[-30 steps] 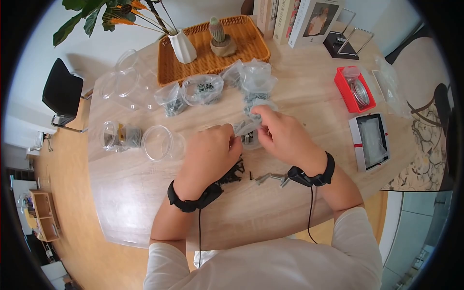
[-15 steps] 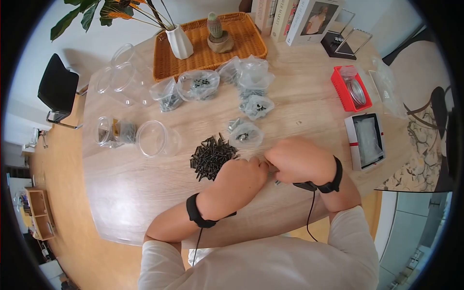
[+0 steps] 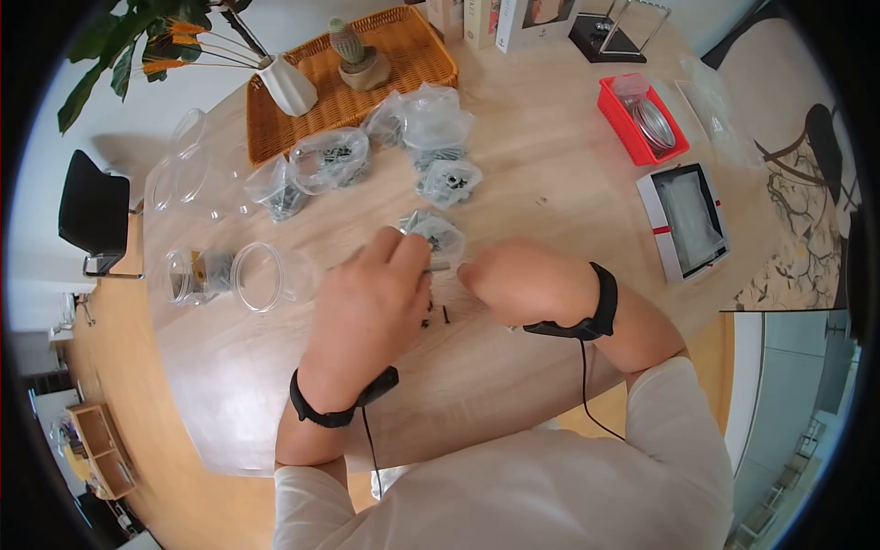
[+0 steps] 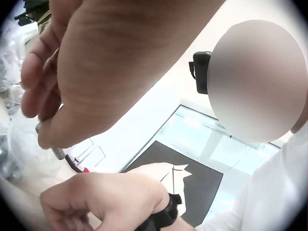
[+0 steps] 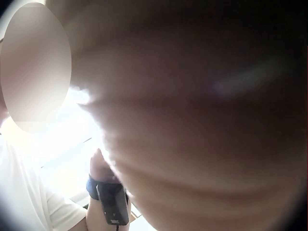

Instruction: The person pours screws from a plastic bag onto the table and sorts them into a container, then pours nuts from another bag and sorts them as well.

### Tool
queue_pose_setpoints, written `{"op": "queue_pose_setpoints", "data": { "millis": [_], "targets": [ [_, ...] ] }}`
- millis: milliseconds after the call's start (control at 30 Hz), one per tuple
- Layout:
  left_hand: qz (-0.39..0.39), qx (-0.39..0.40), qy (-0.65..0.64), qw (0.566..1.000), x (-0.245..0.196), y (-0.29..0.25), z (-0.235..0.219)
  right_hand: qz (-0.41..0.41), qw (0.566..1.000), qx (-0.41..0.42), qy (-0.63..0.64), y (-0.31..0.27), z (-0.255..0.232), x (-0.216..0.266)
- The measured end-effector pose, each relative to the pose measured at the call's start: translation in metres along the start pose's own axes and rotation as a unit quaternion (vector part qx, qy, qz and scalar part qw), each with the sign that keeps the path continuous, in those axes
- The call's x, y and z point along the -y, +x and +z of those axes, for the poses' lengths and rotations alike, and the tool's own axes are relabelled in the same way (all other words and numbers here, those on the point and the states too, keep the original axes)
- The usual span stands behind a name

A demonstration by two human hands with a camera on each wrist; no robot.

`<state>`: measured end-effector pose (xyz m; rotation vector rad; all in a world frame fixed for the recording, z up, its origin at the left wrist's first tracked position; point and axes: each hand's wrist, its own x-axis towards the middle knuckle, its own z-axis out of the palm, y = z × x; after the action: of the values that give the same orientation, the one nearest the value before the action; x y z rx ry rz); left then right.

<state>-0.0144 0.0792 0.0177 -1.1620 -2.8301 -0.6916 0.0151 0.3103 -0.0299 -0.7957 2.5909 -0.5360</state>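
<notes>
A metal bolt [image 3: 440, 267] is pinched between the thumb and fingers of the left hand [image 3: 367, 307], and its free end is pointed towards the right hand [image 3: 532, 282]. The right hand's fingers are curled near that end; whether anything is gripped in them cannot be told. Just beyond the left hand's fingertips, an open bag [image 3: 445, 240] is seen on the bench [image 3: 513, 390]. A few black screws [image 3: 446, 314] are scattered between the hands, and a clear tub [image 3: 258, 278] is set to the left of the left hand.
</notes>
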Motion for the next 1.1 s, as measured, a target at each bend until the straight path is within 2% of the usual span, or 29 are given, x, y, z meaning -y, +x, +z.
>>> {"op": "queue_pose_setpoints", "data": {
  "millis": [67, 267, 500, 567, 700, 767, 900, 967, 1100],
  "targets": [
    [-0.024, -0.038, 0.019, 0.999, 0.004, 0.003, 0.002, -0.001, 1.000, 0.026, -0.011, 0.001, -0.004, 0.003],
    [-0.019, -0.071, 0.062, 0.995, 0.012, 0.009, 0.019, -0.002, 0.999, 0.046, -0.017, 0.002, -0.015, 0.008],
    [-0.016, -0.093, 0.055, 0.994, 0.015, 0.014, 0.025, -0.001, 0.999, 0.049, -0.016, 0.002, -0.013, 0.007],
    [0.024, -0.173, 0.094, 0.980, 0.016, 0.021, 0.023, -0.010, 0.999, 0.029, -0.017, 0.002, -0.012, 0.006],
    [-0.007, -0.186, 0.082, 0.979, 0.023, 0.018, 0.026, -0.002, 0.999, 0.043, -0.015, 0.003, -0.012, 0.006],
    [-0.086, -0.058, 0.030, 0.994, 0.028, 0.012, 0.027, 0.007, 0.998, 0.055, -0.014, 0.004, -0.012, 0.007],
    [-0.088, -0.034, 0.006, 0.996, 0.039, 0.010, 0.033, 0.006, 0.998, 0.061, -0.016, 0.006, -0.008, 0.005],
    [-0.123, -0.015, -0.032, 0.992, 0.037, 0.010, 0.028, 0.003, 0.999, 0.049, -0.012, 0.006, -0.008, 0.004],
    [-0.123, 0.018, -0.024, 0.992, 0.047, 0.005, 0.023, 0.005, 0.999, 0.044, -0.008, 0.006, -0.009, 0.006]
  ]
}}
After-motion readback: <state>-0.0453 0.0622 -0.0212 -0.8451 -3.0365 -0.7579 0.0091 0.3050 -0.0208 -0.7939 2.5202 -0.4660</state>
